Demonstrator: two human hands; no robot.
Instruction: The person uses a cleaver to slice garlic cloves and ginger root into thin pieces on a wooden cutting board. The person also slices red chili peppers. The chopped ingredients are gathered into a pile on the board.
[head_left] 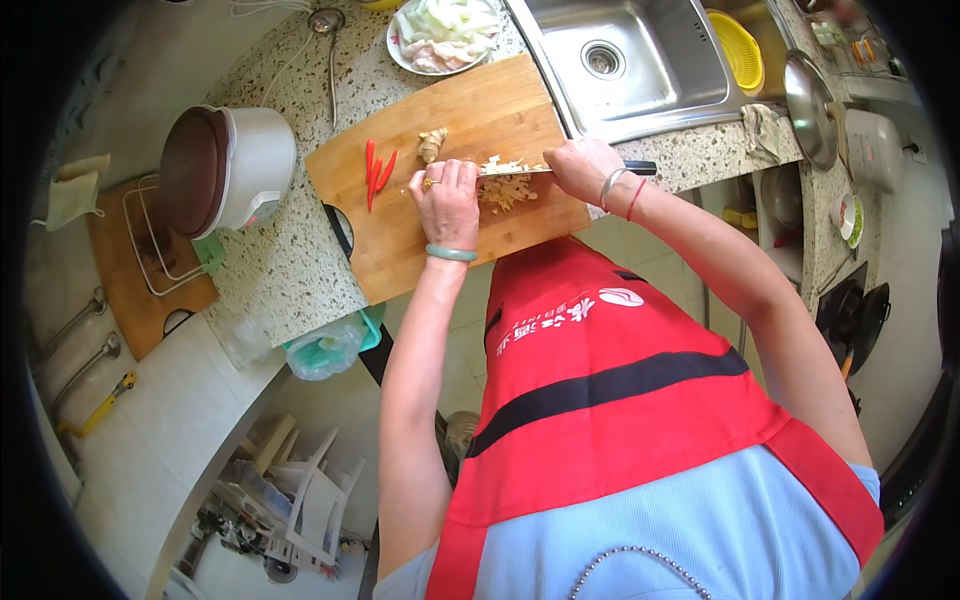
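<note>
Grips a knife (515, 171) in the right hand (585, 168), wrapping the fingers (568, 163) fully around it and leaving the end of the black handle jutting out to the right. Has the left hand (447, 205) just left of the blade, curling its fingers downward in a bunch close to the wooden cutting board (395, 250); cannot tell of any hold beneath them. Holds the blade crosswise among pale chopped pieces (508, 192), strewn over the right part of the board on both the far and near sides of the steel. On the same board, has a knob of ginger (432, 144) just beyond the left hand and red chillies (374, 175) farther left. Faces a speckled tabletop (285, 295), with a plate (394, 45) of pale slices (450, 22) beyond the board, a steel sink (660, 90) to the far right, and a white cooker (262, 165) with a brown lid (193, 172) to the left, well apart from both hands.
</note>
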